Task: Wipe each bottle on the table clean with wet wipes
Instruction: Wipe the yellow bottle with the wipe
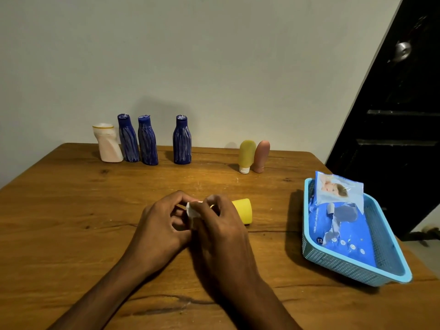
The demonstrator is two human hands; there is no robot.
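A yellow bottle [243, 210] lies on its side at the middle of the wooden table [71, 210], its far end sticking out past my right hand. My right hand [221, 225] curls over the bottle and pinches a white wet wipe [191, 210] against it. My left hand [162, 222] grips the bottle's near end, fingers curled; that end is hidden. Along the back stand a white bottle [108, 145], three dark blue bottles with white streaks [128, 139] [147, 141] [182, 140], an olive-yellow tube [247, 156] and a pink tube [261, 155].
A light blue plastic basket [357, 270] sits at the right edge of the table and holds a blue pack of wet wipes [335, 220]. A dark door [392, 115] stands behind it. A pale wall runs behind the table.
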